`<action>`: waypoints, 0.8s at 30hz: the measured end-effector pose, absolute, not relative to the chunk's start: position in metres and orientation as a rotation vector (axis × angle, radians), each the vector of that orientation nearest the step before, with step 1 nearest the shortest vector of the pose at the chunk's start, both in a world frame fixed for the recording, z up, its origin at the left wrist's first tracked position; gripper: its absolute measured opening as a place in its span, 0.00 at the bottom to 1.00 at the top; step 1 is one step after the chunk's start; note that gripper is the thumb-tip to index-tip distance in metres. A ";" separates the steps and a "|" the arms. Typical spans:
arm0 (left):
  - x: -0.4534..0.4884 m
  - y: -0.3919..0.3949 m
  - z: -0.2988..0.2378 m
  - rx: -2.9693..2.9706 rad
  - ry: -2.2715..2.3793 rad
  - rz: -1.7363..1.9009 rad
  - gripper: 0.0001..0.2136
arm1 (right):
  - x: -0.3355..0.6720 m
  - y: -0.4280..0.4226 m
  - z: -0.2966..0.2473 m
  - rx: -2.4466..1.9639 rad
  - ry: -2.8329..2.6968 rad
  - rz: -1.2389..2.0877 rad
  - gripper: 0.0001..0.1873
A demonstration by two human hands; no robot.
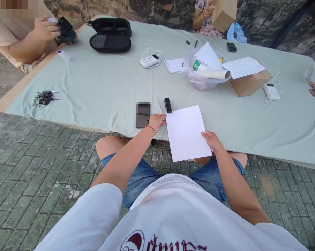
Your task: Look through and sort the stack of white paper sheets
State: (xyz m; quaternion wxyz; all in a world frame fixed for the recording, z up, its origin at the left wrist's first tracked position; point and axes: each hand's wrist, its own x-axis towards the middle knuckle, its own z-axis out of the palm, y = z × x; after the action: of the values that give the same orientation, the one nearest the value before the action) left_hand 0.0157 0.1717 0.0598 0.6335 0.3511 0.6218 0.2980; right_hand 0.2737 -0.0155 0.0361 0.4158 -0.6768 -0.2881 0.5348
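A blank white sheet of paper (188, 134) lies over the near edge of the cloth-covered table, its lower part reaching past the edge above my lap. My right hand (212, 140) is closed on its right side, thumb on top and the other fingers hidden underneath. At the left side of the sheet, my left hand (158, 121) has its fingers together at the paper's edge, pinching it. A small black stapler-like object (167, 105) stands just beyond the sheet's upper left corner. Left of my left hand lies a dark phone (143, 116).
A lilac basin (199, 83) holds papers and a bottle; a cardboard box (248, 83) stands beside it. Keys (45, 98), a white charger-like device (150, 61) and an open black case (110, 40) lie leftward. Other people sit around the table (107, 90), one holding a box (224, 14).
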 end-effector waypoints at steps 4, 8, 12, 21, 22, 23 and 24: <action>0.019 0.176 0.058 0.760 1.471 0.670 0.07 | 0.275 -0.016 0.034 -1.714 -0.760 1.326 0.24; 0.020 0.179 0.056 0.732 1.494 0.639 0.07 | 0.277 -0.015 0.032 -1.682 -0.732 1.373 0.21; 0.019 0.184 0.055 0.695 1.501 0.608 0.05 | 0.278 -0.011 0.032 -1.682 -0.671 1.422 0.19; 0.021 0.196 0.060 0.702 1.510 0.554 0.06 | 0.272 -0.013 0.040 -1.696 -0.593 1.455 0.17; 0.022 0.196 0.059 0.709 1.511 0.558 0.06 | 0.270 -0.013 0.040 -1.692 -0.587 1.450 0.16; 0.022 0.195 0.058 0.714 1.514 0.568 0.07 | 0.269 -0.012 0.039 -1.697 -0.594 1.433 0.16; 0.023 0.195 0.057 0.717 1.515 0.583 0.07 | 0.268 -0.012 0.038 -1.714 -0.615 1.398 0.16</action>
State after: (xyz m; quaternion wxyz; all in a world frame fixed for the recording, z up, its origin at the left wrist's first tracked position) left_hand 0.0230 0.1949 0.0573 0.6313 0.3133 0.6621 0.2548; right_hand 0.2676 -0.0119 0.0382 0.4104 -0.6808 -0.2442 0.5553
